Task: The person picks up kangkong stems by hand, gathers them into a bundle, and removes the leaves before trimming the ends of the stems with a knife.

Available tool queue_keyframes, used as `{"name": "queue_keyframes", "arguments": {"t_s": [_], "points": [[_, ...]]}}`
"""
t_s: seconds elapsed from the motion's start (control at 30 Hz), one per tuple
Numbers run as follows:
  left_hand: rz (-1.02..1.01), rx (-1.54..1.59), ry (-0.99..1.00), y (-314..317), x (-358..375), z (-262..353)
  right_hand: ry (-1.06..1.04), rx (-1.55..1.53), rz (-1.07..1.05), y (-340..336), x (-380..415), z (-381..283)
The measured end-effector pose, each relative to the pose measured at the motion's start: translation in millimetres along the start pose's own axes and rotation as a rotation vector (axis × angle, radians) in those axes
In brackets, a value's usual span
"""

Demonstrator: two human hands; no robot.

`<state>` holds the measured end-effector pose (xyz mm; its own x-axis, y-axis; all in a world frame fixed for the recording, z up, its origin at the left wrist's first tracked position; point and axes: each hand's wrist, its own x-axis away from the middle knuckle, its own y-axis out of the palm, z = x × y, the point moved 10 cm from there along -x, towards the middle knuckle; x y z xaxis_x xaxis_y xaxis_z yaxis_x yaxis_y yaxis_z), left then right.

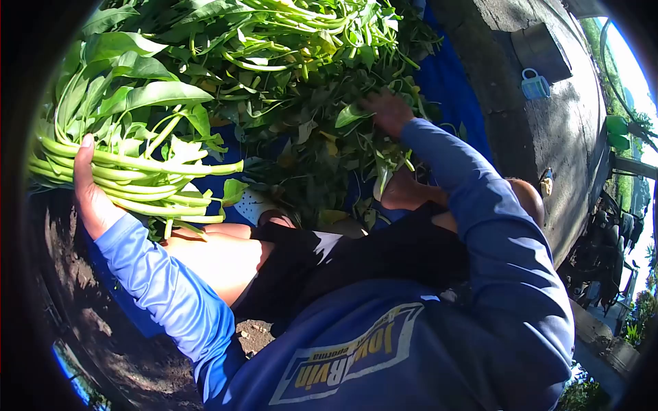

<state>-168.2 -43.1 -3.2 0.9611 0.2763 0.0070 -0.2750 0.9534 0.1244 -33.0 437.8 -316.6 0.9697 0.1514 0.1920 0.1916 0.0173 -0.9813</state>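
My left hand is closed around a thick bunch of water spinach, its thumb lying over the pale green stems. The cut ends point right and the broad leaves spread up and to the left, in bright sun. Over a loose pile of leafy stems, my right hand reaches in among the leaves. Its fingers are in shade and partly hidden, so whether they hold a stem does not show. More bundled stems lie sunlit at the top of the pile.
A blue tarp lies under the greens. On the concrete ledge to the right stand a mug and a grey container. My bare foot rests at the pile's edge. Dark soil is at the left.
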Motion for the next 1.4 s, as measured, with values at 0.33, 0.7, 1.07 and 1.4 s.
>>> {"name": "queue_keyframes", "arguments": {"t_s": [0.33, 0.7, 1.07, 1.4], "points": [[0.018, -0.197, 0.283, 14, 5, 34, 0.243, 0.339, -0.253, -82, 48, 195], [-0.552, -1.07, 0.609, 119, -3, 150, 0.465, -0.892, 0.498, -273, 166, 175], [-0.967, -1.512, 1.145, 314, 185, 104, -0.096, -0.928, 0.501, -395, 240, -34], [-0.554, -1.147, 1.839, 249, 307, 41, -0.085, -0.609, 0.852, -442, 185, -85]]}}
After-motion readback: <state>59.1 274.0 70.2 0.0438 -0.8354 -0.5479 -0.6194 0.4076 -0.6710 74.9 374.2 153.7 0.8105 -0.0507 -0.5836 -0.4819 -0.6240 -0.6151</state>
